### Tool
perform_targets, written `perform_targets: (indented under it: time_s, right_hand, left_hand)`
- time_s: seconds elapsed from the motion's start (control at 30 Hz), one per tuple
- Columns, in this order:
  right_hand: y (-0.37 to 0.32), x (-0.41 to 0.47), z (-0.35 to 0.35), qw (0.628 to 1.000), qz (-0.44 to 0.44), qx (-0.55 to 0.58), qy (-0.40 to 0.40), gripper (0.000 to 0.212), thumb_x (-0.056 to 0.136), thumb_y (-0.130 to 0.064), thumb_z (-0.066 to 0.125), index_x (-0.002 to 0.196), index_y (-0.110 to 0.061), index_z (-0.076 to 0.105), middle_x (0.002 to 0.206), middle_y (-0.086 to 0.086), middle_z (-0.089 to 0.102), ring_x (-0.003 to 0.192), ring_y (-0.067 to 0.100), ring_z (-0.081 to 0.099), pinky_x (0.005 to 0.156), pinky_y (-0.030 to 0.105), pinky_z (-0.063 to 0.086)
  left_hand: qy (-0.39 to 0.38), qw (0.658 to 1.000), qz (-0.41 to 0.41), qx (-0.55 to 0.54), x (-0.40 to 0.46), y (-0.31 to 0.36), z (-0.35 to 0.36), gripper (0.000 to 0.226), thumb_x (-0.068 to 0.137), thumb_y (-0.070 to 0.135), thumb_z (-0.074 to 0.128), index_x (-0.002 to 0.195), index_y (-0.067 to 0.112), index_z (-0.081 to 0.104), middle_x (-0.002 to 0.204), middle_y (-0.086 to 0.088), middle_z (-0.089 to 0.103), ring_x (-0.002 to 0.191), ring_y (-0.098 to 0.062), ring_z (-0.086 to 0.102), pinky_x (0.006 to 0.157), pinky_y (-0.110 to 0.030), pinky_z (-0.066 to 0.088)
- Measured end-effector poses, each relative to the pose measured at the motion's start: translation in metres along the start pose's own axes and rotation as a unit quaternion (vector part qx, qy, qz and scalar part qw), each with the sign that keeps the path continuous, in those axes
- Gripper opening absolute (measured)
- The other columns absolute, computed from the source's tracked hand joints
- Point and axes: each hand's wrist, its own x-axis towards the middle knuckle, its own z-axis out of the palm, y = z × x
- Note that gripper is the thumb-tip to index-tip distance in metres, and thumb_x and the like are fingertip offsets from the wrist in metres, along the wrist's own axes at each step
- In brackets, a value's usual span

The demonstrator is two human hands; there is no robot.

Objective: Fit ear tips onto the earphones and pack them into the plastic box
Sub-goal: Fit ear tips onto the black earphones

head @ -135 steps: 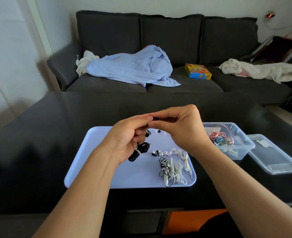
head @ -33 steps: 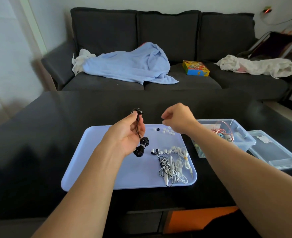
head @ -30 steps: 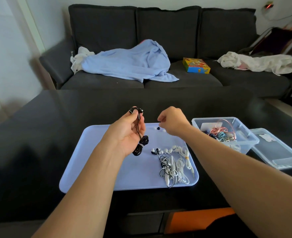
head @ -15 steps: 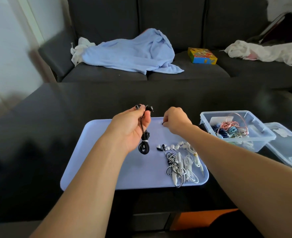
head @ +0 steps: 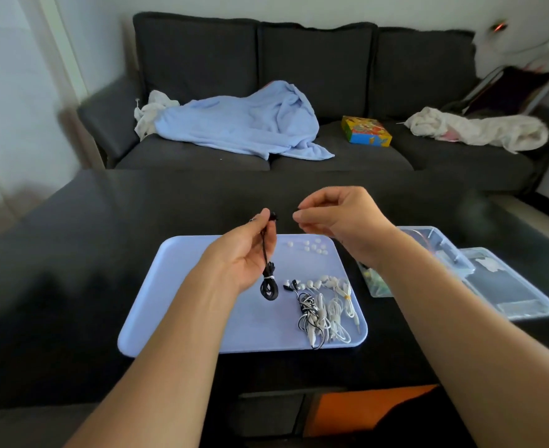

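My left hand (head: 242, 253) pinches a black earphone set (head: 269, 286) by its bud, and the tied cable bundle hangs down over the lilac tray (head: 186, 302). My right hand (head: 342, 221) is raised beside it, a little to the right. Its thumb and forefinger are pinched together on a tiny ear tip that is mostly hidden. Several loose white ear tips (head: 313, 247) lie at the tray's far edge. A heap of white and black-and-white earphones (head: 325, 305) lies on the tray's right side. The clear plastic box (head: 441, 250) stands right of the tray, partly behind my right forearm.
The box's clear lid (head: 512, 286) lies flat to the right of the box. Everything sits on a dark glossy table (head: 73, 253). Behind the table is a dark sofa (head: 315, 76) with a blue blanket, a colourful box and white cloth on it.
My right hand has lifted from the tray's far edge, fingers pinched, and now hovers beside the bud in my left hand. The left hand has kept hold of the black earphones. The camera has tilted up.
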Motion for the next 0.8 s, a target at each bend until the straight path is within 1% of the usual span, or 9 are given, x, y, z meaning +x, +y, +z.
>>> perform_targets:
  time_s: [0.07,0.13,0.27,0.33,0.4,0.47,0.63,0.7,0.8]
  right_hand:
    - [0.008,-0.015,0.001,1.0,-0.008,0.014,-0.008,0.021,0.078,0.005,0.079,0.098,0.0,0.073,0.083,0.016,0.074,0.072,0.018,0.071,0.07,0.022,0.059]
    - [0.015,-0.022,0.002,1.0,-0.022,-0.004,-0.013,0.022,0.079,0.003,0.079,0.1,-0.003,0.075,0.084,0.014,0.076,0.074,0.018,0.073,0.071,0.022,0.058]
    - [0.017,-0.026,0.0,0.998,-0.058,-0.013,-0.024,0.018,0.079,0.001,0.08,0.096,-0.006,0.078,0.084,0.009,0.077,0.075,0.016,0.073,0.074,0.022,0.057]
    - [0.017,-0.028,-0.001,0.996,-0.08,-0.013,-0.026,0.019,0.079,0.003,0.079,0.096,-0.005,0.078,0.084,0.009,0.077,0.074,0.014,0.072,0.073,0.02,0.057]
    - [0.017,-0.028,-0.002,0.994,-0.102,-0.027,-0.017,0.019,0.079,0.003,0.079,0.095,-0.006,0.078,0.084,0.008,0.077,0.074,0.015,0.073,0.072,0.02,0.057]
    - [0.019,-0.026,-0.002,0.992,-0.123,-0.036,0.002,0.018,0.078,0.003,0.08,0.093,-0.006,0.078,0.081,0.008,0.077,0.071,0.016,0.073,0.071,0.021,0.058]
    - [0.021,-0.019,-0.005,0.983,-0.164,-0.081,0.002,0.013,0.079,0.006,0.079,0.091,0.0,0.076,0.079,0.013,0.075,0.069,0.021,0.073,0.07,0.026,0.061]
    - [0.022,-0.018,-0.004,0.978,-0.174,-0.111,-0.007,0.012,0.079,0.005,0.079,0.088,-0.003,0.076,0.078,0.011,0.075,0.072,0.023,0.074,0.073,0.029,0.062]
    - [0.023,-0.018,-0.001,0.973,-0.18,-0.143,-0.032,0.012,0.08,-0.001,0.081,0.088,-0.008,0.077,0.081,0.004,0.076,0.078,0.018,0.075,0.077,0.03,0.062]
  left_hand:
    - [-0.016,1.0,-0.006,0.026,-0.005,-0.004,0.0,0.016,0.091,0.013,0.069,0.078,0.004,0.066,0.065,-0.003,0.066,0.053,-0.008,0.063,0.055,-0.017,0.057]
    - [-0.032,0.999,0.001,0.044,-0.009,-0.009,0.002,0.017,0.092,0.017,0.067,0.081,0.005,0.067,0.065,-0.002,0.066,0.053,-0.008,0.062,0.057,-0.018,0.057]
    - [-0.047,0.998,0.027,0.021,-0.017,-0.013,0.005,0.006,0.095,0.009,0.063,0.095,0.006,0.067,0.074,-0.003,0.066,0.06,-0.007,0.063,0.063,-0.017,0.057]
    - [-0.05,0.998,0.043,0.024,-0.017,-0.011,0.004,0.007,0.095,0.006,0.062,0.099,0.007,0.067,0.073,-0.002,0.069,0.063,-0.007,0.065,0.065,-0.016,0.058]
    - [-0.05,0.996,0.056,0.045,-0.017,-0.009,0.003,0.01,0.094,0.006,0.063,0.102,0.007,0.069,0.078,-0.002,0.071,0.066,-0.007,0.067,0.064,-0.016,0.058]
    - [-0.044,0.994,0.07,0.075,-0.016,-0.008,0.003,0.011,0.092,0.006,0.065,0.101,0.007,0.071,0.084,-0.003,0.073,0.069,-0.007,0.068,0.064,-0.015,0.057]
    - [-0.024,0.981,0.13,0.145,-0.014,-0.011,0.003,0.005,0.09,0.006,0.068,0.093,0.008,0.073,0.079,0.0,0.073,0.068,-0.006,0.068,0.066,-0.013,0.056]
    - [-0.027,0.979,0.132,0.154,-0.012,-0.012,0.003,0.006,0.091,0.006,0.068,0.094,0.007,0.072,0.079,0.0,0.071,0.066,-0.005,0.067,0.065,-0.013,0.055]
    - [-0.032,0.978,0.13,0.157,-0.011,-0.012,0.004,0.007,0.092,0.006,0.066,0.096,0.005,0.072,0.08,-0.003,0.07,0.063,-0.005,0.066,0.063,-0.013,0.054]
